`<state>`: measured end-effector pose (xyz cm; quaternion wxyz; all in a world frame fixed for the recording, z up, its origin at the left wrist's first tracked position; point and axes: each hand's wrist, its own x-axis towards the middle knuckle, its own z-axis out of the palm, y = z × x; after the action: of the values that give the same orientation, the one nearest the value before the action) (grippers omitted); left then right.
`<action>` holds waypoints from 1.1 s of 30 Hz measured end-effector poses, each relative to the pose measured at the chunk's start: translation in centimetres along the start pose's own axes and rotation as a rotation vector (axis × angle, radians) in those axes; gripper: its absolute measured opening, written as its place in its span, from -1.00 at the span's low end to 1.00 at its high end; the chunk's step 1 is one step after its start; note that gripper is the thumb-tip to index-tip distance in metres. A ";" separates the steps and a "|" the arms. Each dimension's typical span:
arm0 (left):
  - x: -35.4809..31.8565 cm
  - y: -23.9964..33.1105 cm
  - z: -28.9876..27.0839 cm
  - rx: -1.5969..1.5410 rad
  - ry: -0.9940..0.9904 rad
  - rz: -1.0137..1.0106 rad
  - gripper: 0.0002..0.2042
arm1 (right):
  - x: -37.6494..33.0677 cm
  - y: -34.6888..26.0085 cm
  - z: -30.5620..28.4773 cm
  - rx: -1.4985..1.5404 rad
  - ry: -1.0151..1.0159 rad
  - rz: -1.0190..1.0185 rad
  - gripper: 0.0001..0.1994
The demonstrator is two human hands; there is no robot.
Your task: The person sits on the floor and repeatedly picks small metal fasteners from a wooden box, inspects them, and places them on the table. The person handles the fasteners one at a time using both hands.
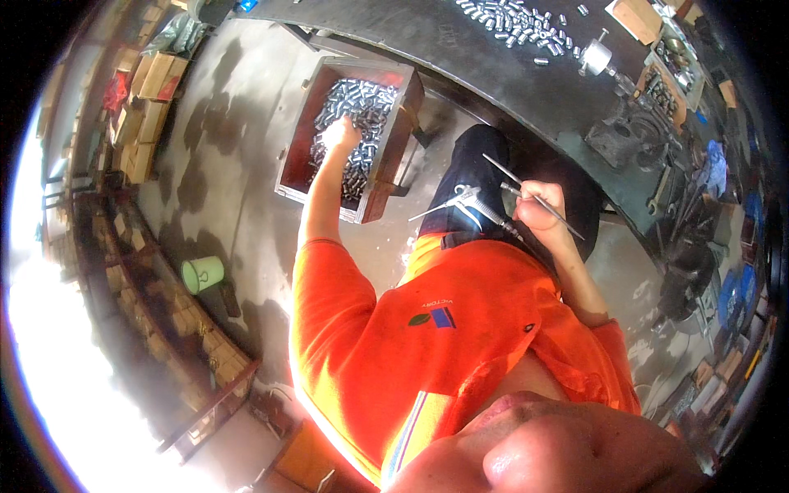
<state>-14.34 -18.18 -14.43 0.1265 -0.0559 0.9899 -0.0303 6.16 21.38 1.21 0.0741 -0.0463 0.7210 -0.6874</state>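
Observation:
My left hand [341, 134] is down in a wooden box [384, 195], over a heap of small shiny metal cylinders [374, 115]. Its fingers look curled; what they grip, if anything, is hidden. My right hand [540, 205] is closed around a thin metal rod [519, 178], which slants across the fist and sticks out at both ends. A short dark end of something else pokes out beside that fist. An air blow gun [470, 200] with a thin nozzle lies at my lap, its hose [503, 222] running toward the right hand.
A dark workbench [526, 90] carries a pile of similar cylinders [518, 23], a round metal fixture [596, 57] and a tray of parts [662, 94]. Wrenches [660, 193] lie at its right. A green bucket [202, 274] and shelves [156, 304] stand on the left.

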 end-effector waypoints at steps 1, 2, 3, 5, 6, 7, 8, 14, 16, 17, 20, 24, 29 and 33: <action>0.1 -0.2 0.3 -0.002 0.032 0.029 -0.60 | 0.0 0.1 -0.1 0.006 -0.003 0.006 -0.81; 0.2 -0.1 0.3 -0.009 0.042 0.038 -0.61 | 0.0 0.4 -0.1 0.011 -0.006 0.012 -0.81; 0.2 -0.1 0.5 -0.017 0.051 0.047 -0.61 | 0.0 0.6 -0.2 0.016 -0.011 0.018 -0.81; 0.2 0.0 0.4 -0.039 0.054 0.043 -0.62 | -0.1 0.6 -0.1 0.031 -0.020 0.053 -0.80; 0.5 0.6 0.1 -0.050 0.047 0.043 -0.63 | -0.1 0.7 -0.1 0.039 -0.013 0.071 -0.80; 0.7 1.3 -0.6 -0.061 0.040 0.043 -0.64 | -0.2 0.8 -0.1 0.031 -0.001 0.076 -0.80; 0.8 1.9 -1.2 -0.078 0.042 0.055 -0.66 | -0.3 0.9 0.0 0.023 0.012 0.081 -0.80; 1.7 1.6 0.4 -0.069 0.036 -0.065 -0.67 | -0.4 0.3 0.2 -0.061 0.006 0.097 -0.81; 1.1 2.0 -0.4 -0.057 0.021 -0.064 -0.66 | -0.5 0.6 0.1 -0.019 0.004 0.105 -0.80; 0.7 2.0 -0.3 -0.070 0.024 -0.027 -0.67 | -0.5 0.7 0.0 -0.009 0.000 0.104 -0.80; 0.2 2.0 -0.7 -0.076 0.030 0.063 -0.70 | -0.5 0.7 0.0 0.016 -0.006 0.091 -0.80; -0.1 2.1 -0.8 -0.046 0.002 0.102 -0.72 | -0.4 0.5 0.2 0.005 -0.026 0.077 -0.79; -0.5 2.3 0.0 -0.046 0.020 0.165 -0.76 | -0.6 0.5 0.1 0.018 -0.017 0.072 -0.78; -2.1 3.3 -2.0 -0.091 0.125 0.146 -0.77 | -0.6 0.6 -0.1 0.007 -0.021 0.074 -0.80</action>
<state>-13.15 -14.61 -12.22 0.0638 0.0129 0.9977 0.0204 6.76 21.56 0.62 0.1072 -0.0266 0.7191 -0.6861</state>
